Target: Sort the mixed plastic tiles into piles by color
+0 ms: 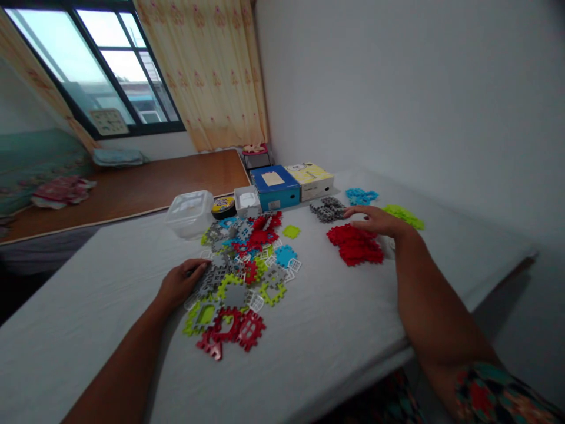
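A mixed pile of interlocking plastic building pieces [236,294] in grey, red, lime, blue and white lies in front of me. My left hand [183,282] rests at its left edge beside grey pieces, fingers curled together; whatever they may hold is hidden. To the right, my right hand [373,220] hovers with thumb and fingers apart, between a heap of grey pieces [326,209] and a stack of red pieces [355,244]. Its fingertips reach the edge of the grey heap. Nothing shows between them.
Blue pieces [362,196] and lime pieces [404,215] form separate heaps near the wall. Behind the mixed pile stand a clear plastic tub [189,213], a round black-and-yellow tin [223,207], a small white box [248,201], a blue box [274,187] and a yellow-white box [311,179].
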Action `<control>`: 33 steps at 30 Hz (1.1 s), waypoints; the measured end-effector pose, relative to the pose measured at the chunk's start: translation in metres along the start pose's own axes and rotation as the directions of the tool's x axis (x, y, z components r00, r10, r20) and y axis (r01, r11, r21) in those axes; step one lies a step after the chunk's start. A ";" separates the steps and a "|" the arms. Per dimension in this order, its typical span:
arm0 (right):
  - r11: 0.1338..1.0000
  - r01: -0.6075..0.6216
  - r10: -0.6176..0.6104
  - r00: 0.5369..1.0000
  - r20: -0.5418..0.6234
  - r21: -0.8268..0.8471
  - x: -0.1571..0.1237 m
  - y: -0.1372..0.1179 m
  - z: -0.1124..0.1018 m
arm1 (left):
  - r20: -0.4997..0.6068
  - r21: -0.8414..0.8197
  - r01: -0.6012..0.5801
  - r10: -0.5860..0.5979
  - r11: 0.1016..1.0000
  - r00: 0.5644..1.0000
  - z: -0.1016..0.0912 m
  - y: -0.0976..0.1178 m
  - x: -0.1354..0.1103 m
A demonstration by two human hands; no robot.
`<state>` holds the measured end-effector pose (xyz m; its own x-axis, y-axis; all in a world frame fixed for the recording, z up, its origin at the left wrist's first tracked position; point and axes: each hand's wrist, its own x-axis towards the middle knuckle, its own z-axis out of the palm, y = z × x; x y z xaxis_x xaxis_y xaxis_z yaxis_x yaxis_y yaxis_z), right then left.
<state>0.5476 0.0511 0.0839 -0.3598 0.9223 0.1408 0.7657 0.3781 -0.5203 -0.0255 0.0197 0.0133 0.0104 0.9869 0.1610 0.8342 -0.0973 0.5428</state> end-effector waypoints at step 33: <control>0.941 0.256 -0.246 0.967 0.072 -0.221 0.021 -0.121 0.148 | 0.016 0.000 -0.022 0.022 1.000 1.000 0.003 -0.005 0.001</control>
<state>0.3683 0.0131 0.0255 -0.5746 0.7928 0.2034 0.7464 0.6095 -0.2671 -0.0278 0.0214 0.0084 0.0374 0.9864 0.1599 0.8338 -0.1190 0.5391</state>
